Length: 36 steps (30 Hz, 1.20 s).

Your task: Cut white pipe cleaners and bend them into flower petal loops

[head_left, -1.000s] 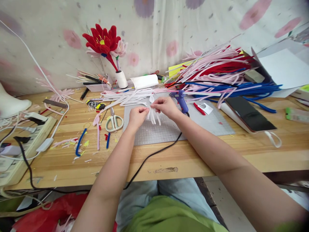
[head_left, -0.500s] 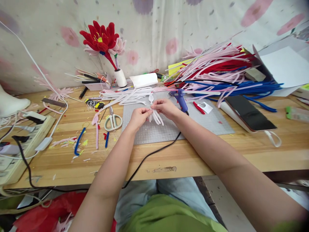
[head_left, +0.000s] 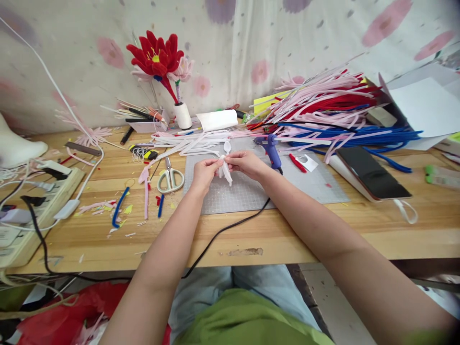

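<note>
A small bundle of white fuzzy stems (head_left: 226,173) hangs over the grey cutting mat (head_left: 237,197), its loose ends pointing down toward me. My left hand (head_left: 206,175) pinches it from the left, and my right hand (head_left: 245,163) pinches it from the right, fingertips nearly touching. A small white looped piece (head_left: 227,147) lies just beyond my fingers. Right of my hands, a blue glue gun (head_left: 272,151) rests on the mat. White-handled scissors (head_left: 170,180) lie left of the mat. The fingertips hide part of the bundle.
Beyond the mat lie white stems (head_left: 194,141). Pink, red and blue stems (head_left: 323,110) are heaped at the back right, near a phone (head_left: 373,172). A red flower (head_left: 158,55) stands at the back. A black cable (head_left: 230,228) crosses the front edge; a power strip (head_left: 57,211) is left.
The loose ends of the white bundle, spread apart before, now hang closer together. Both hands still pinch it at nearly the same place. The whole view has shifted slightly.
</note>
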Each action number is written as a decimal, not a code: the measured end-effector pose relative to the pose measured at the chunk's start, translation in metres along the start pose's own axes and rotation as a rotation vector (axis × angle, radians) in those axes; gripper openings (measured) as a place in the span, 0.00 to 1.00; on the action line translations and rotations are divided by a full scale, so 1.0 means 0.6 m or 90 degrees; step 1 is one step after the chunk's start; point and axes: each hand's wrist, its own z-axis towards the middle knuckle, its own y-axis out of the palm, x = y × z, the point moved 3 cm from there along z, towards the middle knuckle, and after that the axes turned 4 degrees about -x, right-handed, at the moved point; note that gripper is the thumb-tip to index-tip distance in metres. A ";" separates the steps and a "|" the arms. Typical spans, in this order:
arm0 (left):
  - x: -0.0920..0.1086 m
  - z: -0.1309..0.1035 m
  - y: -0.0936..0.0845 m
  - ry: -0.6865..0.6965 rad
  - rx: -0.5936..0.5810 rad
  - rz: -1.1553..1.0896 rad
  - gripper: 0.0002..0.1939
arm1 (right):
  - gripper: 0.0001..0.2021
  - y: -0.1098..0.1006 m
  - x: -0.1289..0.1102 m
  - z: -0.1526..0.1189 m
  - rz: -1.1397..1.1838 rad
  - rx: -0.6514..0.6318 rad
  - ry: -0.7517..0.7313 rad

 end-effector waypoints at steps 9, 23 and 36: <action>-0.010 0.003 0.010 0.031 -0.091 -0.014 0.13 | 0.09 -0.006 0.003 0.005 -0.012 0.067 -0.030; -0.033 0.012 0.021 0.081 -0.133 0.014 0.07 | 0.10 -0.003 0.020 0.007 0.101 0.063 0.021; -0.012 -0.007 0.023 -0.101 -0.195 -0.049 0.06 | 0.15 -0.017 0.009 0.001 0.061 -0.063 0.000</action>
